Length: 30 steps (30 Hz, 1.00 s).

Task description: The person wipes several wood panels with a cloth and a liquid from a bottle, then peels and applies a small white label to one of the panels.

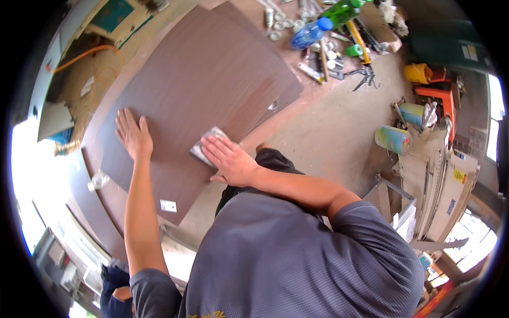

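Panel (196, 85), broad and brown, lies flat on a pinkish table (313, 86) before the person. The left hand (133, 137) rests on it palm-down, fingers spread, probably steadying; the right hand (229, 159) holds a pale pad (200, 152) beneath close fingers, likely for even pressure, near the right-hand edge. Bottles (311, 34) crowd beyond the upper-right corner; floor (323, 127) opens rightward.

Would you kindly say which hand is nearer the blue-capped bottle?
Right: the right hand, on a pale pad, is left of the bottle, nearer the body; the left hand, on the board, lies farther left.
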Tool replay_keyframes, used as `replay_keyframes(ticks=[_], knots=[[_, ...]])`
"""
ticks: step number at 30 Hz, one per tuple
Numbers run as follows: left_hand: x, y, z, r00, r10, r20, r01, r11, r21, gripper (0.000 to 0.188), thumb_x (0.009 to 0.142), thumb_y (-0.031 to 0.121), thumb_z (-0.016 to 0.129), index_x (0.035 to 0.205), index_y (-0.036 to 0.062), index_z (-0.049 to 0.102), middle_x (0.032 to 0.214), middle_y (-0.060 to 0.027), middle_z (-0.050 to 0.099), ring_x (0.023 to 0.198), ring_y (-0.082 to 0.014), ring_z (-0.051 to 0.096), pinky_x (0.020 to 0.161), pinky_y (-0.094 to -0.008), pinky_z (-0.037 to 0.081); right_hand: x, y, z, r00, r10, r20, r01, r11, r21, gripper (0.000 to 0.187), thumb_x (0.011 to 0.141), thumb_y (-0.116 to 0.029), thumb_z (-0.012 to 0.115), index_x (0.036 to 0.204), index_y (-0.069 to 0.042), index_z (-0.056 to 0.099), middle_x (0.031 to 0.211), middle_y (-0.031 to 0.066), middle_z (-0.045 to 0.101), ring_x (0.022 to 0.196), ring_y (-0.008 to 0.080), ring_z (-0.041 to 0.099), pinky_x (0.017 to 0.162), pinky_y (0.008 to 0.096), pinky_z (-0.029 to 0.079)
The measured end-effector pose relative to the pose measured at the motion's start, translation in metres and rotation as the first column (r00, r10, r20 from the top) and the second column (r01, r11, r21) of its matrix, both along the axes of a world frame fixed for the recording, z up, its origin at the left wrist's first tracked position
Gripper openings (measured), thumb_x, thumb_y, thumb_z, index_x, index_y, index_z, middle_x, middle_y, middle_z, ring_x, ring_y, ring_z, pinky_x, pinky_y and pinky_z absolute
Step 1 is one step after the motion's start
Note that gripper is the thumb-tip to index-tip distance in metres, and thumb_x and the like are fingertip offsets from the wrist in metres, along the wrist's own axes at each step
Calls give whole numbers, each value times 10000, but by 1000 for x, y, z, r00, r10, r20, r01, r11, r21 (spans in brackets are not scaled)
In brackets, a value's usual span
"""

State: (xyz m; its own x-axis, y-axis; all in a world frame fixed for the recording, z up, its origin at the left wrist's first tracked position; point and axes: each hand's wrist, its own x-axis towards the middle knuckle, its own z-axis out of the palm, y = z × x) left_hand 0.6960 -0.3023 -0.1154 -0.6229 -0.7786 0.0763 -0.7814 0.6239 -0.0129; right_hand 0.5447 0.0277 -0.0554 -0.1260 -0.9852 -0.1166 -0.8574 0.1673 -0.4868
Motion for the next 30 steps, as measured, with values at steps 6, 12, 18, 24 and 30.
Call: replay_keyframes(ticks=[6,12,18,24,30], knots=[[-11,-2,3,1000,7,-9,-7,1000,10,668,1115,440,427,1683,130,264,1764,-99,216,1627,-315,177,1317,-531,122,-200,28,-22,659,-591,-465,588,791,-170,967,944,-599,623,1591,69,357,1671,229,358,1587,355,285,1321,463,192],[-9,-3,4,1000,-5,2,5,1000,29,659,1119,428,416,1683,123,265,1762,-109,219,1629,-319,171,1314,-541,126,-24,9,-2,985,-165,-49,166,986,24,1048,920,-650,614,1616,71,305,1694,220,324,1598,330,264,1328,454,164],[0,1,8,1000,-18,26,17,1000,22,681,1105,409,434,1681,92,256,1762,-129,211,1629,-344,161,1311,-553,123,-177,26,-3,800,-510,-316,549,834,44,924,1004,-539,589,1614,83,281,1713,264,243,1612,387,199,1325,465,152],[-13,7,23,999,-4,41,0,995,95,730,1070,364,490,1673,36,241,1764,-160,183,1633,-359,135,1316,-547,87,-209,11,-4,837,-471,-279,509,857,81,991,978,-516,660,1590,136,231,1693,320,216,1594,459,195,1316,487,187],[-17,9,34,999,26,39,-31,989,142,764,1030,313,554,1668,26,247,1762,-163,186,1632,-366,136,1317,-545,85,-268,-161,-26,892,-387,-235,377,922,-90,963,1008,-559,598,1585,129,252,1692,309,235,1593,437,215,1314,481,199]])
